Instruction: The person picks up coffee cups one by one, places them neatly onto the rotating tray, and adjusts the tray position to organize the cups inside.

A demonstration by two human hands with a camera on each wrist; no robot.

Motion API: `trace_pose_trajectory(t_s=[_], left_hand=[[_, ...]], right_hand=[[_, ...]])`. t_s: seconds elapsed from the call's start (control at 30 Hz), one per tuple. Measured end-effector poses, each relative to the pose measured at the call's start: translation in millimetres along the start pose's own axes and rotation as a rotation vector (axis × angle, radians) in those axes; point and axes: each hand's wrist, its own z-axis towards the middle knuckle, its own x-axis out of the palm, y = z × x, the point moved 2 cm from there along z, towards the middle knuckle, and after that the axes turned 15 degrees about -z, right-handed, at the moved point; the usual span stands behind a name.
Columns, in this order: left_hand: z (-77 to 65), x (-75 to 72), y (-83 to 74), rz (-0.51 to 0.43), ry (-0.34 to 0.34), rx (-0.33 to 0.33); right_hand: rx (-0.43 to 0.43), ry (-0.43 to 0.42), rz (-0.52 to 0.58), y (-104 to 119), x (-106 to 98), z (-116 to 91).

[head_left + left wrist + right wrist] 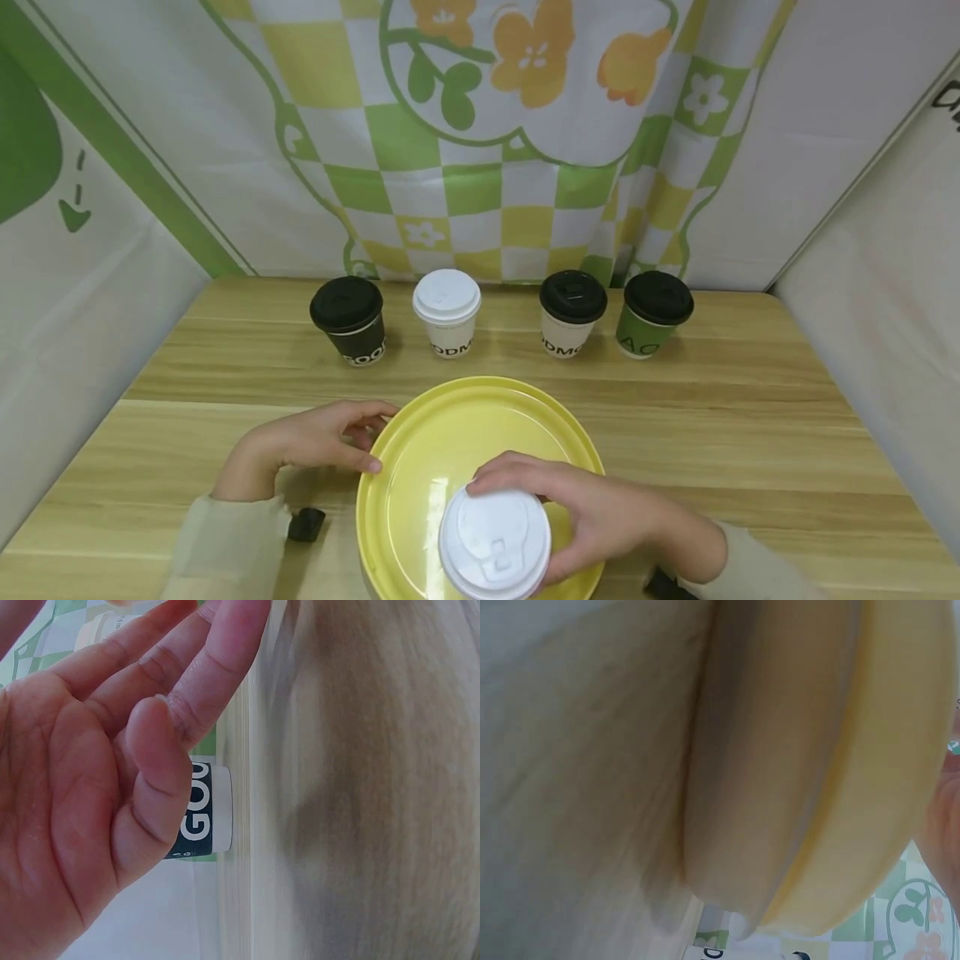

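Note:
A round yellow tray-like top (405, 500) with a raised rim lies at the table's near middle; the right wrist view shows a paler round body (757, 787) under its yellow rim. My right hand (600, 508) grips a paper cup with a white lid (495, 542) over the near part of this top, fingers and thumb around its side. The lid hides most of the cup, and whether its base touches the yellow surface I cannot tell. My left hand (315, 437) is at the rim's left side, thumb tip at the edge, fingers loosely extended and holding nothing.
Along the table's far edge stand a black cup with black lid (348, 321), a white cup with white lid (447, 312), a white cup with black lid (572, 312) and a green cup with black lid (652, 312). Behind hangs a checked curtain (472, 192); fabric walls flank the table.

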Motion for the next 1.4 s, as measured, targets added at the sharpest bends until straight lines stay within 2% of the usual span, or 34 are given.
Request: trace_pose_trajectory(t_s=[0.53,0.73,0.97,1.2,1.4], left_hand=[[-1.8,0.0,-0.4,0.004,-0.012,-0.027],[-1.3,0.2,0.1,-0.004,-0.013,-0.032],[-0.5,0.4,-1.4,-0.003,-0.012,-0.027],[-0.7,-0.6,-0.8,0.019,-0.018,-0.034],[-1.0,-0.8,-1.4,0.033,-0.032,-0.055]], right_hand=[[-0.057,0.002,-0.055,0.0,4.4,-0.5],[-0.068,0.005,-0.192,3.8,2.4,-1.2],[-0.022,0.016,-0.381,7.2,-1.4,-6.6],[0.017,0.023,-0.558,8.5,-15.1,-11.8],[0.009,-0.022,-0.740,9.9,-28.5,-15.8]])
